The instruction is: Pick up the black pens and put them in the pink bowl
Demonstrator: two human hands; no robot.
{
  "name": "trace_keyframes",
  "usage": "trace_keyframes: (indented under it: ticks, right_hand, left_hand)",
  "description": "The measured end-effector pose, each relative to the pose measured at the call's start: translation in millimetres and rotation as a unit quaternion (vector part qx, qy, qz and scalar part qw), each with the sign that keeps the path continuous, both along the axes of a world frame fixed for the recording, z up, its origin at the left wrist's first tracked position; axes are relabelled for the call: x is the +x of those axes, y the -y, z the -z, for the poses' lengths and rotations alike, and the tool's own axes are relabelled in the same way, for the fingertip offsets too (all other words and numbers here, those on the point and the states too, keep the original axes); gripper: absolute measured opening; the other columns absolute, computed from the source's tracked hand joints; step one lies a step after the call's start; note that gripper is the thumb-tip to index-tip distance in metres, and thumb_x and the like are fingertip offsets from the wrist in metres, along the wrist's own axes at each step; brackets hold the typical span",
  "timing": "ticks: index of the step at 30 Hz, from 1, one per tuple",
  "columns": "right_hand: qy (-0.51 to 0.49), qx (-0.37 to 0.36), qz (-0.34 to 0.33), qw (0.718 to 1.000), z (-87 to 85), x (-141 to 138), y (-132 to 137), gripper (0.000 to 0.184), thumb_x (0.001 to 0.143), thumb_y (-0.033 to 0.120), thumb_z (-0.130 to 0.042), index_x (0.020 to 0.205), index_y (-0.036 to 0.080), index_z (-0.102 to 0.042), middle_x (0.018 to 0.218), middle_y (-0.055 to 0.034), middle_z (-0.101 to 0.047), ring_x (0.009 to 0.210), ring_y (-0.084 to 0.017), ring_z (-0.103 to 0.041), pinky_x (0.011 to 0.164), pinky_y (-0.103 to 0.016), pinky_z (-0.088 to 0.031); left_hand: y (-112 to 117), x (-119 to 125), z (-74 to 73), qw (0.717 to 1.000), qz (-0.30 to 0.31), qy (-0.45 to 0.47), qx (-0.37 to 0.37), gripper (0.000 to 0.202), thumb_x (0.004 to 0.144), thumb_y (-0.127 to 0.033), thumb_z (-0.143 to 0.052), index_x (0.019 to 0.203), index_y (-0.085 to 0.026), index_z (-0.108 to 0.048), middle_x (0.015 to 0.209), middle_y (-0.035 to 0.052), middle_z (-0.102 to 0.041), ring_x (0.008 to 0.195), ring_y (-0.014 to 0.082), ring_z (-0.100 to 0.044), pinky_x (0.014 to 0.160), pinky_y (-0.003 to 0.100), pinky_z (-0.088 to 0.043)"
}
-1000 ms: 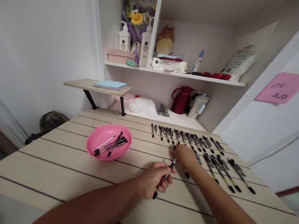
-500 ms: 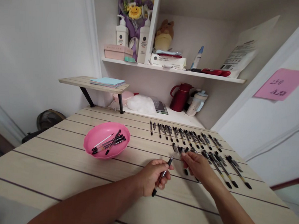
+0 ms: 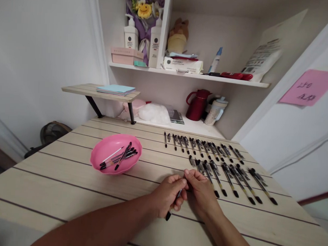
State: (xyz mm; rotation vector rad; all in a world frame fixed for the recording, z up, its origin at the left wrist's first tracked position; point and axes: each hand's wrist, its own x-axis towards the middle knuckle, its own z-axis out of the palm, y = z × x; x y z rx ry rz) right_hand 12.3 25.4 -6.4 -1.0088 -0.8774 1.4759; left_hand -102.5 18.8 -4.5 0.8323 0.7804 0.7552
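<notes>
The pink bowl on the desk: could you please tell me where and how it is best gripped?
I'd pinch the pink bowl at its far-left rim, coming from the left, thumb inside: its wavy edge stands raised, and the pens inside lie nearer and farther right.

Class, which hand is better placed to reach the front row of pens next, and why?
Probably the right hand: it is beside the front row of pens, while the left hand is farther off and grips a pen.
</notes>
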Motion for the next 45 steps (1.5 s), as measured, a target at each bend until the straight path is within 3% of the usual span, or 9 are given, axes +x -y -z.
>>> trace_keyframes:
  ticks: [4, 8, 13, 17, 23, 27, 32, 39, 45]
  right_hand:
    - [-0.031, -0.004, -0.016, 0.999, -1.8, 0.6, 1.9, 0.026, 0.070, 0.040, -0.064, 0.070, 0.016, -0.055, 0.044, 0.0048, -0.049, 0.030, -0.010, -0.044, 0.032, -0.022, -0.031]
    - [-0.058, 0.007, -0.026, 0.998, -5.9, 0.0, 3.5, 0.034, 0.075, 0.050, -0.054, 0.084, 0.017, -0.058, 0.052, 0.0025, -0.054, 0.036, -0.011, -0.048, 0.035, -0.023, -0.036]
    - [-0.019, 0.011, -0.044, 0.999, -5.8, 0.5, 4.3, 0.028, 0.070, 0.042, -0.063, 0.064, 0.016, -0.053, 0.043, 0.0053, -0.046, 0.032, -0.009, -0.043, 0.035, -0.021, -0.032]
    - [-0.059, 0.001, -0.045, 0.997, -8.0, 1.2, 3.4, 0.032, 0.068, 0.047, -0.064, 0.080, 0.018, -0.060, 0.053, 0.0027, -0.054, 0.038, -0.010, -0.047, 0.037, -0.023, -0.035]
    - [-0.024, 0.008, -0.063, 0.998, -7.2, 3.0, 3.2, 0.027, 0.070, 0.042, -0.064, 0.068, 0.016, -0.056, 0.045, 0.0045, -0.048, 0.034, -0.009, -0.044, 0.037, -0.022, -0.032]
    - [-0.068, 0.002, -0.070, 0.995, -9.5, 3.9, 3.7, 0.031, 0.071, 0.045, -0.062, 0.083, 0.016, -0.059, 0.054, 0.0019, -0.055, 0.039, -0.012, -0.049, 0.039, -0.024, -0.036]
    - [-0.027, 0.005, -0.063, 0.998, -9.7, 3.6, 4.8, 0.030, 0.070, 0.044, -0.064, 0.064, 0.016, -0.053, 0.047, 0.0038, -0.049, 0.035, -0.010, -0.045, 0.039, -0.023, -0.033]
    - [-0.060, 0.001, -0.065, 0.996, -11.7, 2.8, 6.1, 0.031, 0.070, 0.046, -0.062, 0.081, 0.017, -0.058, 0.051, 0.0031, -0.052, 0.038, -0.011, -0.048, 0.039, -0.024, -0.034]
    - [-0.018, 0.009, -0.056, 0.998, -8.8, 3.6, 5.1, 0.030, 0.068, 0.044, -0.065, 0.063, 0.016, -0.053, 0.048, 0.0039, -0.050, 0.035, -0.010, -0.046, 0.040, -0.023, -0.034]
  left_hand:
    - [0.9, -0.2, -2.7, 1.000, 0.012, 0.006, -0.009, 0.025, 0.076, -0.043, -0.049, 0.080, -0.018, -0.044, 0.053, -0.0065, -0.046, 0.030, 0.0015, -0.029, 0.032, 0.016, -0.016]
    - [-0.1, -0.8, -2.3, 1.000, 0.005, 0.012, -0.017, 0.026, 0.076, -0.044, -0.048, 0.080, -0.018, -0.044, 0.053, -0.0062, -0.046, 0.030, 0.0017, -0.029, 0.033, 0.016, -0.015]
    - [-1.3, -1.4, -1.4, 0.999, 0.018, 0.018, -0.020, 0.026, 0.076, -0.043, -0.047, 0.080, -0.018, -0.045, 0.052, -0.0057, -0.046, 0.030, 0.0020, -0.028, 0.033, 0.016, -0.014]
    - [-1.4, -2.1, -2.0, 0.999, 0.026, 0.019, -0.016, 0.025, 0.076, -0.044, -0.048, 0.079, -0.019, -0.044, 0.053, -0.0065, -0.046, 0.030, 0.0013, -0.027, 0.033, 0.016, -0.014]
    - [-1.7, -1.6, -2.0, 0.999, 0.030, 0.011, -0.010, 0.020, 0.077, -0.039, -0.045, 0.078, -0.019, -0.044, 0.052, -0.0063, -0.046, 0.030, 0.0022, -0.027, 0.031, 0.016, -0.015]
    - [-1.8, -1.8, -1.6, 0.999, 0.031, 0.014, -0.008, 0.022, 0.077, -0.041, -0.045, 0.078, -0.019, -0.043, 0.053, -0.0060, -0.046, 0.030, 0.0017, -0.027, 0.031, 0.015, -0.014]
    - [-1.7, -2.1, -2.0, 0.999, 0.029, 0.011, -0.009, 0.022, 0.077, -0.041, -0.046, 0.078, -0.019, -0.043, 0.053, -0.0059, -0.046, 0.030, 0.0019, -0.027, 0.032, 0.016, -0.014]
    - [-1.5, -2.1, -3.0, 1.000, 0.027, 0.009, -0.008, 0.024, 0.076, -0.043, -0.047, 0.078, -0.019, -0.044, 0.053, -0.0063, -0.046, 0.030, 0.0011, -0.025, 0.033, 0.015, -0.013]
    - [-2.0, -2.5, -2.6, 0.999, 0.032, 0.009, -0.006, 0.024, 0.075, -0.043, -0.048, 0.079, -0.019, -0.044, 0.053, -0.0064, -0.046, 0.031, 0.0012, -0.027, 0.033, 0.015, -0.014]
